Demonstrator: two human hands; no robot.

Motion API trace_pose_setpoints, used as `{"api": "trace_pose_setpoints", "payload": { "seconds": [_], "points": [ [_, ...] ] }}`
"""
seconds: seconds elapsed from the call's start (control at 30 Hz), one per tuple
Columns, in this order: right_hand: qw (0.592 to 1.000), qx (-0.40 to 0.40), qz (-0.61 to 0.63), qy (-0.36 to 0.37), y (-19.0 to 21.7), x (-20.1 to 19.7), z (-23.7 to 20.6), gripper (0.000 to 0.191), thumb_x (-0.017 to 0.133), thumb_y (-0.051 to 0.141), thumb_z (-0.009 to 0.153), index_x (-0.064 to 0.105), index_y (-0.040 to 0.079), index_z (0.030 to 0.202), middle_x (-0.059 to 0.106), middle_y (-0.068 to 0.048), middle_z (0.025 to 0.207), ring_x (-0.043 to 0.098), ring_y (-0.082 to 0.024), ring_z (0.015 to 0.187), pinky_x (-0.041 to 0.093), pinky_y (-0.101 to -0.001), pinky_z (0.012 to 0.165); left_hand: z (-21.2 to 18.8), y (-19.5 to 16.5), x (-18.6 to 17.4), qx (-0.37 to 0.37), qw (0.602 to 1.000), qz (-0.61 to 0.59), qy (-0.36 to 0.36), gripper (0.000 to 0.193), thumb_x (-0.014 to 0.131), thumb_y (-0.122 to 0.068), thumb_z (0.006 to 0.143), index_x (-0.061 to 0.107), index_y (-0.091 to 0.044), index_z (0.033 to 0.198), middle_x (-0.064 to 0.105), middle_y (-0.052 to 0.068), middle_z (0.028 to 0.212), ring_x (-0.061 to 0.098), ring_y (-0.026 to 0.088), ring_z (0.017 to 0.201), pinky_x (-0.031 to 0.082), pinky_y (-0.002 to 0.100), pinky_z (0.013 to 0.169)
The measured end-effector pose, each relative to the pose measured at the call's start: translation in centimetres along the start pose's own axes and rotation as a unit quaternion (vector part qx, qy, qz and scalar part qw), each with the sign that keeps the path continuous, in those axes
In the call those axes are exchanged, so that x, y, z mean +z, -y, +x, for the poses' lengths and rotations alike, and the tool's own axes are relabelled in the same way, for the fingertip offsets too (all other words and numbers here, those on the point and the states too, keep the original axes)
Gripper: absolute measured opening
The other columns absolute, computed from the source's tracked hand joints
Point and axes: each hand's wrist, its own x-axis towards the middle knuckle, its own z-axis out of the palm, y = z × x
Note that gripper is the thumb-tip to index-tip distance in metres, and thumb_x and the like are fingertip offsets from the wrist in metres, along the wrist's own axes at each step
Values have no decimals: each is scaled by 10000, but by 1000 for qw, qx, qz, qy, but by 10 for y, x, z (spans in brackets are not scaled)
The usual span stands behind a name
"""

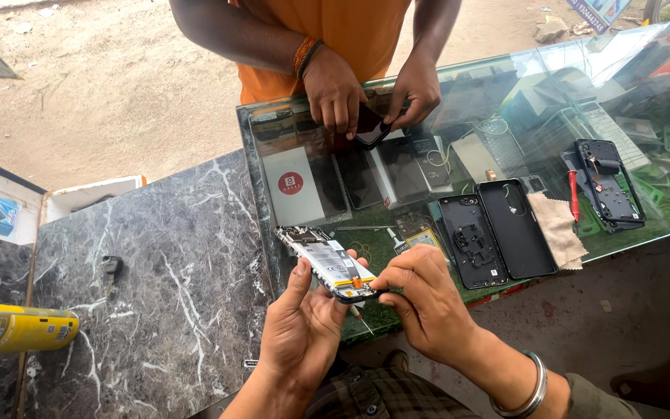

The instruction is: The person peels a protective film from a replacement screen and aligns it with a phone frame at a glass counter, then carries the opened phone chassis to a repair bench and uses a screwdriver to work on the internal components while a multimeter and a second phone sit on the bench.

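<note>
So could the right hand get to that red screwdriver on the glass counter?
Probably yes: the right hand is pinching a tool at the opened phone, but nothing blocks the way across to the red screwdriver.

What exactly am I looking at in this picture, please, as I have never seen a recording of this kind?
This is one picture from a camera worn on a person's head, looking down at that person's own two bare hands. The left hand holds an opened phone with its back off, so the inner parts show. The right hand pinches a thin tool at the phone's lower end. Beyond them is a glass counter; on it lie two dark back covers, a beige cloth, a red screwdriver and another opened phone. On the left is a marble slab. Across the counter, another person in an orange shirt handles a dark phone.
</note>
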Motion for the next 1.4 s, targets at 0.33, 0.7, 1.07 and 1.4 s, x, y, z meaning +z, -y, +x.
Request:
{"api": "trace_pose_setpoints", "payload": {
  "seconds": [0.33, 0.7, 1.07, 1.4],
  "points": [
    [987, 97, 129, -10, -3, -2, -3, 218, 741, 247, 936, 737, 98, 1097, 632, -48, 1032, 626, -198, 949, 519, -325, 841, 2, 0, -3, 15, 997, 5, 74, 578, 590, -344, 979, 432, 22, 1398, 600, 257, 1322, 601, 361, 1268, 524, 468, 1026],
    [1000, -15, 18, 0, -5, -2, -3, 150, 690, 181, 975, 721, 139, 1115, 618, -7, 1012, 577, -222, 997, 459, -441, 1034, 3, 3, -6, 17, 998, -8, 66, 566, 613, -313, 973, 457, 34, 1391, 602, 246, 1325, 589, 362, 1272, 517, 470, 1069],
    [994, 52, 98, -22, -11, 2, -15, 198, 726, 252, 964, 753, 77, 1052, 688, -55, 1083, 671, -208, 994, 536, -331, 890, 4, 0, -8, 85, 984, 21, 158, 472, 612, -217, 985, 425, -84, 1398, 546, 260, 1402, 546, 406, 1335, 534, 525, 1041],
    [976, 104, 181, -67, 4, -14, -13, 320, 787, 287, 956, 706, 58, 1164, 573, -145, 1358, 577, -266, 1256, 464, -398, 1101, -3, 5, -25, 84, 965, 121, 216, 733, 782, -205, 887, 365, -140, 1487, 551, 227, 1450, 565, 362, 1350, 528, 532, 1075]
  ]
}}
